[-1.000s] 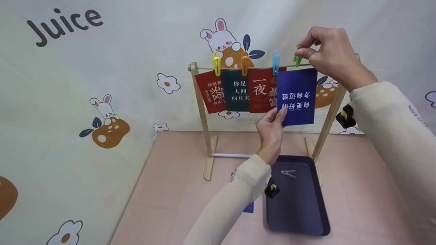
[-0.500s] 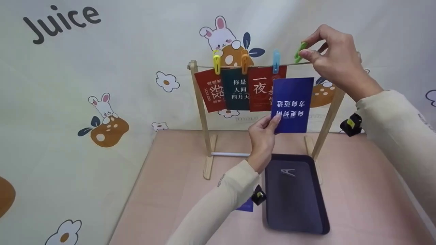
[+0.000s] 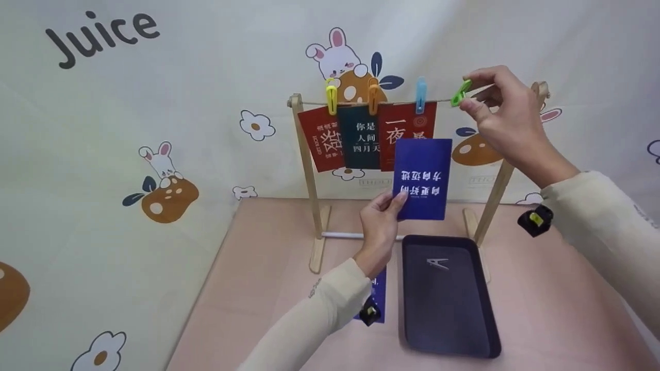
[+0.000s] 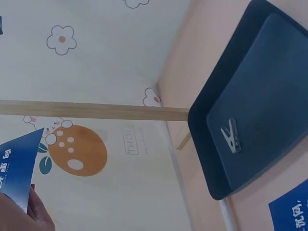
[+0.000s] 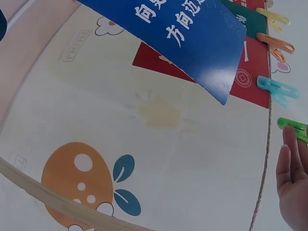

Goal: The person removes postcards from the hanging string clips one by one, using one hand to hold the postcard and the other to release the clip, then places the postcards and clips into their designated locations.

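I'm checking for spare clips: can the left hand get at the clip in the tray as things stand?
Probably not: the left hand holds a blue card. Otherwise the way looks free, as the clip lies uncovered in the tray.

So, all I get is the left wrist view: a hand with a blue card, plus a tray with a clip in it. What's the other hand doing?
Observer: The right hand pinches a green clip.

Visitor: And is anything hanging up out of my sight?

Observer: Yes, a red card, a dark green card and a second red card hang in a row.

Visitor: Is the held blue card clipped up too? I can't see all of it.

Observer: No, its top edge is below the cord, with no clip on it.
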The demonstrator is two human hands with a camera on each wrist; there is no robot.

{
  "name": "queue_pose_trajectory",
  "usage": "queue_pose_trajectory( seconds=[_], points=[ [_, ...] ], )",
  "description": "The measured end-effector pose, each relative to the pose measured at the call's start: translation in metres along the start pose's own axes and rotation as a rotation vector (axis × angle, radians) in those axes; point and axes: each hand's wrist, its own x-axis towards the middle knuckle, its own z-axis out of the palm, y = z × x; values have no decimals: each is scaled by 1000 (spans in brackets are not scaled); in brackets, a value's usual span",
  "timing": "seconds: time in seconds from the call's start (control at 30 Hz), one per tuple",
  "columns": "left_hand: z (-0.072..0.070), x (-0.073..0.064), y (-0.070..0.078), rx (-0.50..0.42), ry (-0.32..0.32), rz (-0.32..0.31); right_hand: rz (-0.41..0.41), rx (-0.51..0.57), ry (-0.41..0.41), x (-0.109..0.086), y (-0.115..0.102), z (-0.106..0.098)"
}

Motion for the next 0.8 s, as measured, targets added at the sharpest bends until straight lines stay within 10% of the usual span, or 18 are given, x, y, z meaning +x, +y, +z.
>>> queue_pose_trajectory(
  seconds=[0.8],
  points=[
    [-61,-19,-51,94,-5,-45,82,77,-86,-61,30,48]
  ],
)
